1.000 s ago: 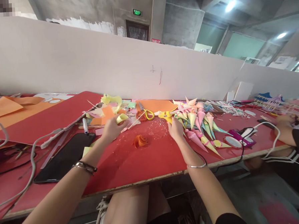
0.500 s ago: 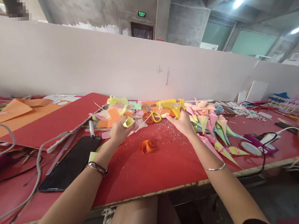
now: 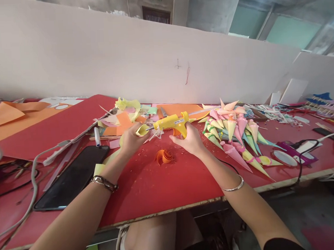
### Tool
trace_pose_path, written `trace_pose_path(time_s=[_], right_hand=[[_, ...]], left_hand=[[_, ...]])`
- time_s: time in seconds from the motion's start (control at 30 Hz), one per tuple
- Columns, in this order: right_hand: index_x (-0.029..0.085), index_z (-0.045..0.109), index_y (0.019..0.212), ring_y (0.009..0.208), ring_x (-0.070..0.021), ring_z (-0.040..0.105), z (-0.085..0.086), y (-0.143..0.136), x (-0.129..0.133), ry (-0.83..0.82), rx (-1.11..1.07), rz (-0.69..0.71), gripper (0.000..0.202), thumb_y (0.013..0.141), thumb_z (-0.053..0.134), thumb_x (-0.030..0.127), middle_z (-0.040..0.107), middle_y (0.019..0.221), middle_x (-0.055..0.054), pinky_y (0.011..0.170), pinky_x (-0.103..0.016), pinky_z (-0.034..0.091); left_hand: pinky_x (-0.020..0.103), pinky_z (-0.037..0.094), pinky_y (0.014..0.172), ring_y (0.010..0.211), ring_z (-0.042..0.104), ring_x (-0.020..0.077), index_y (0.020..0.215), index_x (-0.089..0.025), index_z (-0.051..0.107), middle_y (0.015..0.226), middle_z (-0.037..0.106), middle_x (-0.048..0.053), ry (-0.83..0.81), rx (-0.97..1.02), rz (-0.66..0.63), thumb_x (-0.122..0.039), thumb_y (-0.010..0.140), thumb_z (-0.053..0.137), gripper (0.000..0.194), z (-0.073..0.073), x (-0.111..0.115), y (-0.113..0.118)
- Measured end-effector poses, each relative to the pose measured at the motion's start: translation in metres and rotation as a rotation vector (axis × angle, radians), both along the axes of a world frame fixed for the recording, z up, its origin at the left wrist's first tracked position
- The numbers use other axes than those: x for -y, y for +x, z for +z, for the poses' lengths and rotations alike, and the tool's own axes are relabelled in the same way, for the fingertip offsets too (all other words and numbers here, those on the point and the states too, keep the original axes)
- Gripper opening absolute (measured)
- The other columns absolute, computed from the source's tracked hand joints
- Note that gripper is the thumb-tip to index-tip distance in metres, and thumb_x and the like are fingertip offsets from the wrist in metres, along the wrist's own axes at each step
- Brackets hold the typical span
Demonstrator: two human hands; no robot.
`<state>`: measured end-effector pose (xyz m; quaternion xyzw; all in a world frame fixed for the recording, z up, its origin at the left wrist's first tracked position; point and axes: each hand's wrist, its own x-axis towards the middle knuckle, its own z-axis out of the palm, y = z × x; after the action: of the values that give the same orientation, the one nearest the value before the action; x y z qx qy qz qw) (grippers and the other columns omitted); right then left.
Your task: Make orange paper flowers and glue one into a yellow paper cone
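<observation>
Toward the back edge of the worktop (image 3: 148, 195), a yellow glue gun (image 3: 169, 122) is gripped by the right hand (image 3: 191, 139), its length pointed leftward at the yellow paper roll (image 3: 141, 130) pinched in the left hand (image 3: 132, 141).

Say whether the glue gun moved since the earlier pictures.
Yes: the glue gun moved left; its tip, once right of the orange coil, is now left.

Two hands: left hand (image 3: 131, 141), right hand (image 3: 190, 139). One yellow glue gun (image 3: 169, 122); one yellow paper roll (image 3: 141, 131), held; one orange paper coil (image 3: 165, 157); one phone (image 3: 71, 178); one marker (image 3: 97, 137). Paper cones (image 3: 231, 129): over ten, overlapping too closely for me to count exactly.
</observation>
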<state>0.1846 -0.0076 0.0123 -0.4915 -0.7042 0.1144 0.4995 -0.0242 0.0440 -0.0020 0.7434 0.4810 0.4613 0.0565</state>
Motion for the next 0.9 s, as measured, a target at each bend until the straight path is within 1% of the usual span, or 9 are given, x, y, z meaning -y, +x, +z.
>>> trace_pose_path(time_s=[0.07,0.17,0.37,0.53,0.63,0.77,0.9], right_hand=[[0.019,0.048,0.081,0.072,-0.0203,0.059,-0.0015,-0.0005,-0.0003,0.022,0.019,0.007,0.03,0.062,0.062,0.037,0.061,0.077,-0.005,0.062,-0.032,0.048],[0.019,0.048,0.078,0.071,-0.0204,0.059,-0.0044,-0.0014,-0.0007,0.022,0.036,0.002,0.027,0.062,0.062,0.036,0.061,0.076,-0.005,0.062,-0.033,0.049],[0.019,0.048,0.076,0.066,-0.0185,0.058,-0.0047,-0.0012,0.0008,-0.063,0.042,0.061,0.023,0.063,0.059,0.034,0.059,0.07,-0.003,0.058,-0.031,0.048],[0.019,0.048,0.078,0.063,-0.0164,0.057,-0.0045,-0.0006,0.0022,-0.099,0.03,0.107,0.022,0.064,0.057,0.033,0.058,0.069,-0.001,0.056,-0.029,0.047],[0.019,0.048,0.077,0.063,-0.0161,0.057,-0.0049,-0.0001,0.0021,-0.106,0.027,0.104,0.021,0.064,0.057,0.032,0.057,0.069,-0.001,0.056,-0.028,0.046],[0.019,0.048,0.077,0.064,-0.0162,0.057,-0.005,0.0006,0.0016,-0.115,0.034,0.107,0.019,0.064,0.055,0.03,0.057,0.068,-0.001,0.056,-0.028,0.045],[0.019,0.047,0.077,0.063,-0.0159,0.056,-0.0054,0.0013,0.001,-0.116,0.048,0.12,0.017,0.065,0.053,0.029,0.056,0.068,-0.001,0.054,-0.027,0.045]], left_hand=[[0.02,0.03,0.048,0.051,0.042,0.0075,0.057,-0.017,0.042,0.055,0.045,-0.004,0.023,-0.03,0.025,-0.033,0.066,0.055,0.022,0.0008,0.0019,0.0012],[0.019,0.03,0.049,0.051,0.043,0.0073,0.058,-0.017,0.043,0.055,0.047,-0.004,0.063,-0.064,0.035,-0.032,0.066,0.056,0.021,0.0009,0.0045,0.0028],[0.019,0.03,0.048,0.05,0.042,0.0071,0.058,-0.017,0.045,0.055,0.047,-0.004,0.1,-0.134,0.051,-0.029,0.068,0.058,0.02,0.001,0.0061,0.0031],[0.02,0.029,0.048,0.055,0.047,0.0092,0.063,-0.017,0.052,0.06,0.053,-0.001,0.146,-0.226,0.094,-0.024,0.068,0.059,0.011,0.0019,0.0053,0.0008],[0.02,0.029,0.047,0.056,0.05,0.0105,0.064,-0.017,0.054,0.061,0.055,0.0,0.192,-0.27,0.102,-0.02,0.069,0.057,0.006,0.0024,0.0042,-0.0012],[0.021,0.028,0.046,0.057,0.052,0.0118,0.063,-0.018,0.054,0.06,0.057,0.001,0.265,-0.301,0.101,-0.019,0.071,0.052,0.009,0.0026,0.0031,-0.0024],[0.022,0.029,0.047,0.058,0.053,0.0126,0.064,-0.018,0.055,0.062,0.058,0.002,0.287,-0.318,0.084,-0.022,0.073,0.05,0.011,0.0034,0.0039,-0.0019]])
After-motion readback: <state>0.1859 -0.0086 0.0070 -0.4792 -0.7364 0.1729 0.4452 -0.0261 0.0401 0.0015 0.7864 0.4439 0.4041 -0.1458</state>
